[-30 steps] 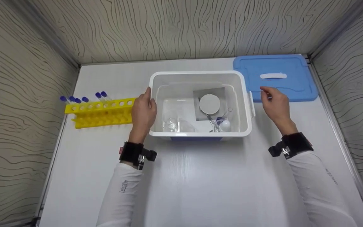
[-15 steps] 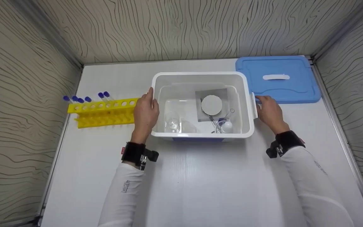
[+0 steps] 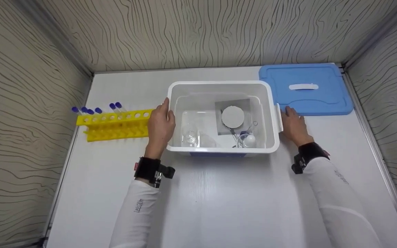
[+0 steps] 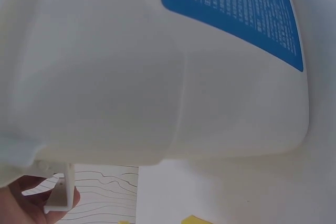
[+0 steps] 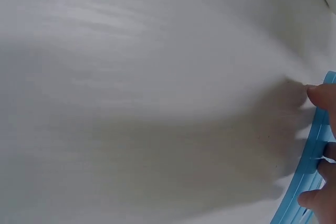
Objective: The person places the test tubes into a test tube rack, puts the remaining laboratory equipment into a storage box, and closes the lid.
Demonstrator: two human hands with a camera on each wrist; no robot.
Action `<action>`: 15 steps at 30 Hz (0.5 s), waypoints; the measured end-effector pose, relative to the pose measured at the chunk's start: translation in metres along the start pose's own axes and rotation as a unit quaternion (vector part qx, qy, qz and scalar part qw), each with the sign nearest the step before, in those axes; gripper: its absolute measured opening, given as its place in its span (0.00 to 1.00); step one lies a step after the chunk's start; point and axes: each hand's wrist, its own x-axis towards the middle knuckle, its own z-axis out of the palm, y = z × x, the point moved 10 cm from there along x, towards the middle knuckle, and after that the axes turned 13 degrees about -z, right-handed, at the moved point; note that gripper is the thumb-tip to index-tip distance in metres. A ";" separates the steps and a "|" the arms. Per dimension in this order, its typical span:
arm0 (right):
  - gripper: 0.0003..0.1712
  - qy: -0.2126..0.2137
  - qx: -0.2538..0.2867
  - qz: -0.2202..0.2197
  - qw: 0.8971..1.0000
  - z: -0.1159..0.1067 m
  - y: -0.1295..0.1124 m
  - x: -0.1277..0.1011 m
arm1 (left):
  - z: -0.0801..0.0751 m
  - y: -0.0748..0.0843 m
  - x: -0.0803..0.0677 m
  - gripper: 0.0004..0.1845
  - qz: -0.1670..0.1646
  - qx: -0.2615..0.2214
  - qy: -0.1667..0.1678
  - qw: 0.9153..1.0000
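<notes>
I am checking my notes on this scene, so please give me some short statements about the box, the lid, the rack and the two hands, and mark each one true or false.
1. The blue lid lies flat on the table, off the white box. True.
2. The left hand rests against the left side of the box. True.
3. The yellow rack stands to the right of the box. False: it stands to the left, beside the left hand.
4. The right hand lifts the lid by its white handle. False: it is at the right side of the box, near the lid's front edge.
5. The box is empty. False: it holds clear glassware and a round white disc on a grey square.
6. Blue-capped tubes stand in the rack. True.
</notes>
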 end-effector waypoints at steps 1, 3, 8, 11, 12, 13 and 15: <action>0.36 0.003 0.000 0.000 1.000 0.000 0.000 -0.001 | 0.000 0.000 0.000 0.26 0.000 -0.001 -0.001 1.000; 0.37 0.010 0.004 0.001 1.000 0.000 0.001 -0.003 | -0.001 0.000 0.000 0.26 -0.002 -0.003 -0.003 1.000; 0.36 0.041 0.020 0.003 0.999 -0.002 0.000 -0.010 | -0.003 -0.001 0.000 0.26 -0.003 -0.009 0.005 1.000; 0.33 0.053 0.030 0.009 0.998 0.000 0.000 -0.016 | -0.004 -0.001 0.000 0.26 0.001 -0.009 0.009 1.000; 0.32 0.055 0.030 0.010 0.998 0.000 0.000 -0.019 | -0.003 -0.001 0.000 0.26 0.002 -0.008 0.008 1.000; 0.32 0.059 0.028 0.011 0.998 0.001 0.000 -0.022 | -0.002 -0.001 0.000 0.26 0.002 -0.007 0.006 1.000; 0.30 0.071 0.020 0.009 0.997 0.000 0.000 -0.027 | -0.002 -0.001 0.000 0.26 0.004 -0.006 0.003 1.000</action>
